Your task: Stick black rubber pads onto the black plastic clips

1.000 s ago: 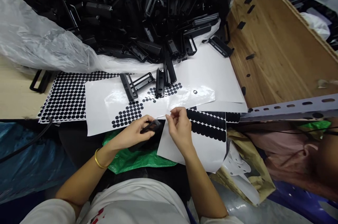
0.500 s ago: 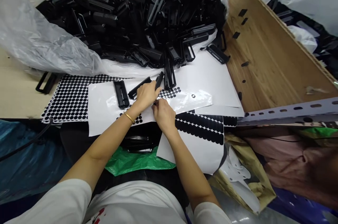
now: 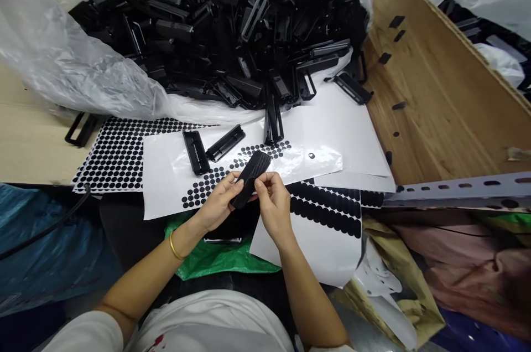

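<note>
My left hand is closed around the lower end of a long black plastic piece with a ribbed face, tilted up to the right. At its right edge, my right hand has thumb and fingers pinched against the piece; anything small between those fingertips is hidden. Below and behind the hands lies a white backing sheet with rows of round black stickers. Two similar black pieces, a left one and a slanted one, rest on that sheet, hollow side up.
A large heap of black plastic pieces spills from a clear plastic bag at the back. Full dot sheets lie at left. A wooden side panel bounds the right. A green bag hangs below the table edge.
The hands have drawn back from the sheet toward me, and the black piece is now lifted between them with its ribbed face showing. The view has shifted slightly.
</note>
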{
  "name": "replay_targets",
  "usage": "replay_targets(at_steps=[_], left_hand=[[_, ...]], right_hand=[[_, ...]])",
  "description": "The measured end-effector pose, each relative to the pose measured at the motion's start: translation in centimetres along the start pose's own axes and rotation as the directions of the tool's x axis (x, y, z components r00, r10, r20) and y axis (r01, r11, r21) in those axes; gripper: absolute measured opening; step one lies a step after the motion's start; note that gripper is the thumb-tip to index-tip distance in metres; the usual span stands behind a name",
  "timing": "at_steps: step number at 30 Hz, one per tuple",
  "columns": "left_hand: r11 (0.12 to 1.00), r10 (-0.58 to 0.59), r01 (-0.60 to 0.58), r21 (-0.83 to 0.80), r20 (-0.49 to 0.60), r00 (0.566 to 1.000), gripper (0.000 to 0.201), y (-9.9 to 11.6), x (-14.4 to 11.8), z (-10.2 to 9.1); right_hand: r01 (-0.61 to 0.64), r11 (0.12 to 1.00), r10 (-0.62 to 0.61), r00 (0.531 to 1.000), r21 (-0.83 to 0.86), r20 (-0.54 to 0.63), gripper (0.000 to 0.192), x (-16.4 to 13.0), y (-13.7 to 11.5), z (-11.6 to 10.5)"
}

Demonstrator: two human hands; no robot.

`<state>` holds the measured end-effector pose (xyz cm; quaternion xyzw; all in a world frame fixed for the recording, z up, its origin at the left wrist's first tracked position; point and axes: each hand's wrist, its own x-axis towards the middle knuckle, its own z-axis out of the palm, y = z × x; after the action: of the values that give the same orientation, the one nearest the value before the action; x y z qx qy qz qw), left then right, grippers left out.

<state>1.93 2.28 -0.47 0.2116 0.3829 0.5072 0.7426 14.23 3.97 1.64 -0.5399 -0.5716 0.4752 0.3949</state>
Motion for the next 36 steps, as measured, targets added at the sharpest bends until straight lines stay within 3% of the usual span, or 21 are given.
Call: replay_targets(at_steps=[8,16,19,22,26,30,33,36], left_hand=[[1.000,0.018,-0.016,0.020,-0.099,0.995,0.027,-0.3,-1.1,1.0],[0.984,0.136,-0.120,0.134,-0.118,0.984,0.027,-1.4,-1.0,1.0],[0.989,0.115,-0.107,0.102,-0.078,0.990,0.027,-1.3,-0.8,0.8],[0.999,0.040,-0.040,0.016,-0.043,0.998,0.023,-0.7,-0.8,0.9],[0.999,-0.008,0.007,-0.046,-0.021,1.000,0.019,-0.7,0.1,1.6],[0.998,-0.016,0.014,-0.054,-0.038,0.999,0.016,-1.6,2.3,2.4],[0.999,-0.026,0.023,-0.043,-0.068,0.997,0.014,-2.1,3.5,2.6],[0.998,-0.036,0.033,-0.050,-0.069,0.997,0.012,-2.0,3.7,2.5]], right_hand=[[0.029,0.992,-0.036,0.998,-0.120,-0.055,0.010,0.0,0.4,0.4],[0.151,0.937,-0.167,0.986,-0.315,-0.024,0.010,0.0,0.3,0.4],[0.144,0.896,-0.198,0.976,-0.419,-0.087,0.005,0.2,0.6,-0.9],[0.115,0.864,-0.221,0.961,-0.491,-0.165,0.003,-0.1,1.1,-3.6],[0.112,0.783,-0.171,0.985,-0.612,-0.038,0.006,-1.5,2.5,-6.3],[0.091,0.687,-0.187,0.981,-0.721,-0.055,0.009,-2.2,4.5,-5.7],[0.072,0.699,-0.194,0.977,-0.712,-0.092,0.009,-1.9,5.0,-5.3],[0.084,0.784,-0.121,0.992,-0.616,-0.020,0.012,-1.6,3.9,-5.8]])
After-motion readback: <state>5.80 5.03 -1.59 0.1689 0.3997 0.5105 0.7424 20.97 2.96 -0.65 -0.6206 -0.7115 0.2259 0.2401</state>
